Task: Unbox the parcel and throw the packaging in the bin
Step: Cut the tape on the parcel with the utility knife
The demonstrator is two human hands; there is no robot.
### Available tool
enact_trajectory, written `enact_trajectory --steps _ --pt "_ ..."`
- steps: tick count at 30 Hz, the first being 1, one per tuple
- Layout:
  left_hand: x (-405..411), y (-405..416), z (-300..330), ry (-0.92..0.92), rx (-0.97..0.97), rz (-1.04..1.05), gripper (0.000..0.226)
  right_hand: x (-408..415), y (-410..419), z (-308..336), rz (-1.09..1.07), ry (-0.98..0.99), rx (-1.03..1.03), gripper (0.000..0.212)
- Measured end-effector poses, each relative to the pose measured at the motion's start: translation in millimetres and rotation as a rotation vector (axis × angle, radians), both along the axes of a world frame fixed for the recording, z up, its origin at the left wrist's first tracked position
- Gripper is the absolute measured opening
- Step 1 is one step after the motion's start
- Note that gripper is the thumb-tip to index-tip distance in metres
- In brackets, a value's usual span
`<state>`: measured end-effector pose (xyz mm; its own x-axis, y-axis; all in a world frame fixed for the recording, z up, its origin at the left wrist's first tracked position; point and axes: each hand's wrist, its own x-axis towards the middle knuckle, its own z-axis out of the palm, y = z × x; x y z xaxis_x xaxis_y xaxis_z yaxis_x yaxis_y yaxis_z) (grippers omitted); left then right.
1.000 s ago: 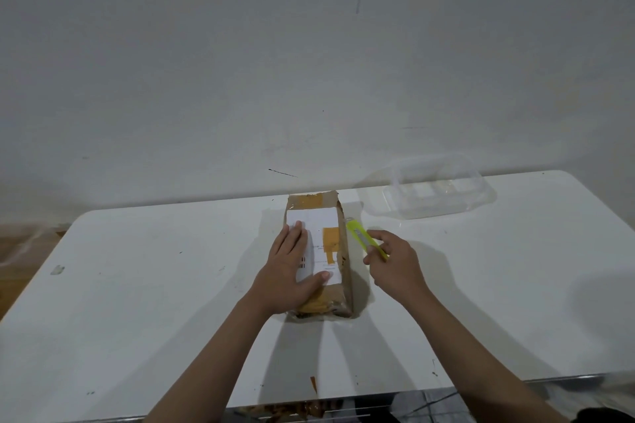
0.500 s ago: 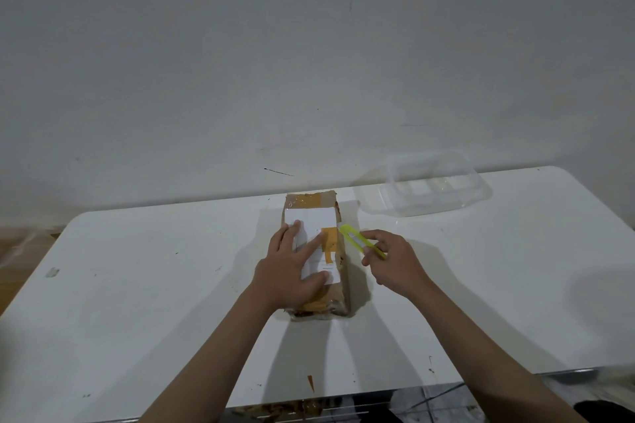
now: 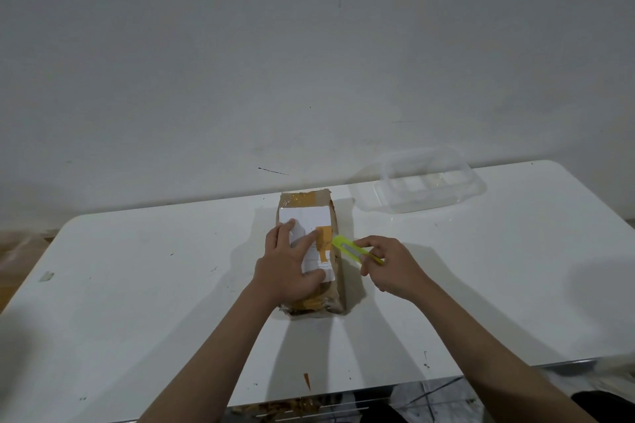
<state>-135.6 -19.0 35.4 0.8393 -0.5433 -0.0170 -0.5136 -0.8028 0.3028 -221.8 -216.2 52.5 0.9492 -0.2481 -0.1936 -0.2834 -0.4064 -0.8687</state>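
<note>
A long brown cardboard parcel (image 3: 338, 271) with tan tape and a white paper label lies lengthwise at the middle of the white surface (image 3: 137, 302), near its far edge. The left hand (image 3: 292, 264) rests flat on top of the parcel, fingers straight and spread over the label, pressing it down. The right hand (image 3: 391, 266) pinches a bright yellow-green plastic cutter (image 3: 350, 248), its tip touching the parcel's right top edge. A clear plastic container (image 3: 429, 182) sits further right, near the wall.
</note>
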Motion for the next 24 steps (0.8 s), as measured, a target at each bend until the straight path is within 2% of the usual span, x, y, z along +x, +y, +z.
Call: enact_trajectory --steps 6,11,24 --pt "-1 0 -1 0.003 -0.032 0.001 0.086 -7 8 -5 -0.082 -0.023 0.085 0.026" --pt "-2 0 0 0.019 -0.048 0.006 0.087 -8 5 1 -0.054 0.011 0.113 0.025" --pt "-3 1 -1 0.019 -0.082 0.005 0.085 -15 1 3 0.048 0.014 -0.049 0.030"
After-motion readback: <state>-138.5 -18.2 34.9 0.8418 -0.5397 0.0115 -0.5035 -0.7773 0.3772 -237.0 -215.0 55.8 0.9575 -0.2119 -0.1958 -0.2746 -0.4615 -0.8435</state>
